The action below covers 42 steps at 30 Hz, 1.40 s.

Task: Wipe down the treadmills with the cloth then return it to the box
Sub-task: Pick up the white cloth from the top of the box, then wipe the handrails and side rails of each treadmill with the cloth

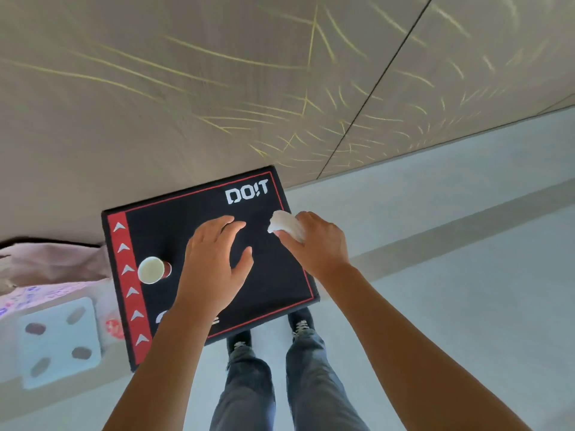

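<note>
Head view: we have the white cloth [287, 226] bunched in our right hand [317, 241], over the far right of the black box [174, 231]. Left hand [214, 259] hovers relaxed, empty. No treadmills visible; wiping status unknown, cloth not yet returned. Paper cup [151, 270] at box's left.

paper cup [151, 270] upright on box top | white dice cube [59, 342] left | grey floor [451, 306]

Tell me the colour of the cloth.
White; the cloth shows in the head view, in the right hand.
</note>
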### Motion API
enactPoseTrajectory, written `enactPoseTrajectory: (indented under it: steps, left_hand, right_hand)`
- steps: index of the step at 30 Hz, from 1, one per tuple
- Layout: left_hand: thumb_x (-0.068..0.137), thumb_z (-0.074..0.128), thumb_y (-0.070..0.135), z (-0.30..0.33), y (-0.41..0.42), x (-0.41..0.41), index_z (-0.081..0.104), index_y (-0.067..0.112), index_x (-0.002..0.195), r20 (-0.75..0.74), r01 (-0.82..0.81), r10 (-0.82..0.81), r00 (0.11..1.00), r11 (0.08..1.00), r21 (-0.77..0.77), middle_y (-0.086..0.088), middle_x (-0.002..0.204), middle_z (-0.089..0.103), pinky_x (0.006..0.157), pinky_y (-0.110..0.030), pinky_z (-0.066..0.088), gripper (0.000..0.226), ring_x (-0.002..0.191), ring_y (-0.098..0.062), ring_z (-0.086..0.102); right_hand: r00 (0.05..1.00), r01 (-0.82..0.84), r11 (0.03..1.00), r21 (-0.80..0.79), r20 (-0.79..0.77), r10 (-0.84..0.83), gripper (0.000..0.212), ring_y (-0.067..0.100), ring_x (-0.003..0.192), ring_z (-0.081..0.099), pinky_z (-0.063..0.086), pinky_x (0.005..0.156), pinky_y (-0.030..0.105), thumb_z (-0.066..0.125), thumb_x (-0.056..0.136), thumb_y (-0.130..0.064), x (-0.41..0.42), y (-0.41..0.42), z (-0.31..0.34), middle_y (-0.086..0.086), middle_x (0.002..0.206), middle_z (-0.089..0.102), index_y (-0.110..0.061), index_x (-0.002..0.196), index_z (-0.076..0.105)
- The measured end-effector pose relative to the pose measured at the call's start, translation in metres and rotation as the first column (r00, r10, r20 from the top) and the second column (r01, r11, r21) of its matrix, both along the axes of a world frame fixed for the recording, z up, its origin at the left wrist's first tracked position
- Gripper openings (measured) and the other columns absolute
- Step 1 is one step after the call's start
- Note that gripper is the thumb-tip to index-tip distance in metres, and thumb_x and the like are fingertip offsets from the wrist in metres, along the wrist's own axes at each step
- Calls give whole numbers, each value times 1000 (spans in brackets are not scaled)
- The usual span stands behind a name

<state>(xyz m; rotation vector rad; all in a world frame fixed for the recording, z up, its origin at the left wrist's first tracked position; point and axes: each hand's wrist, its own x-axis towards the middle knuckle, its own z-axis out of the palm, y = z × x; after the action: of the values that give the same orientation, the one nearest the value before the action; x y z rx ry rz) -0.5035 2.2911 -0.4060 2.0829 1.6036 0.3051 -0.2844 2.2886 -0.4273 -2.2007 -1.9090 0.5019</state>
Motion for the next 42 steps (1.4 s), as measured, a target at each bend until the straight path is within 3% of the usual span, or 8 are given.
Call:
enactPoseTrajectory:
  steps: [6,10,14,20,25,32,42]
  left_hand:
    - [96,67,33,114,-10,3,61,16,136,62,82,-91,994,988,134,-4,142,59,112,-50,48,45,135,-25,50]
    - [95,66,35,179,-23,2,60,16,138,124,122,-149,981,972,199,-4,143,58,112,-40,41,47,135,-24,47]
    - [94,66,39,225,-27,10,59,17,140,130,254,-291,948,936,243,-3,143,59,109,-46,46,51,134,-26,48]
    - [95,62,47,271,-37,45,55,23,145,139,416,-457,879,875,249,2,149,54,114,-50,46,56,141,-22,43]
    - [97,59,50,296,-78,85,53,25,147,163,560,-610,776,784,266,5,151,51,117,-45,42,57,143,-18,40]
    - [97,64,45,313,-144,113,55,22,146,141,654,-707,693,699,289,5,148,53,113,-39,41,55,140,-17,42]
    - [97,65,40,320,-280,158,57,19,144,131,735,-791,598,606,303,5,146,54,112,-40,43,52,137,-19,43]
  right_hand:
    - [990,121,991,58,-74,-116,50,18,85,66,61,80,37,58,97,-64,12,-27,124,-6,111,61,-21,122,64]
    - [976,202,977,66,-93,-195,52,18,88,64,60,84,35,57,96,-67,14,-65,194,-9,112,54,-23,123,64]
    - [941,334,933,135,-102,-323,50,15,82,60,56,76,31,58,96,-66,15,-113,239,-12,103,51,-23,123,64]
    - [839,544,810,219,-120,-531,39,16,70,56,35,57,25,64,94,-60,23,-188,279,-10,91,50,-22,106,64]
    - [741,667,686,291,-168,-650,36,20,70,58,45,62,32,63,93,-58,37,-250,305,-8,91,53,-23,102,62]
    - [639,763,552,338,-262,-723,33,22,70,57,47,63,36,68,91,-53,52,-332,322,-8,80,51,-24,86,54]
    - [544,821,426,381,-295,-785,34,22,72,58,47,62,36,71,90,-54,66,-490,324,-7,84,56,-22,89,58]
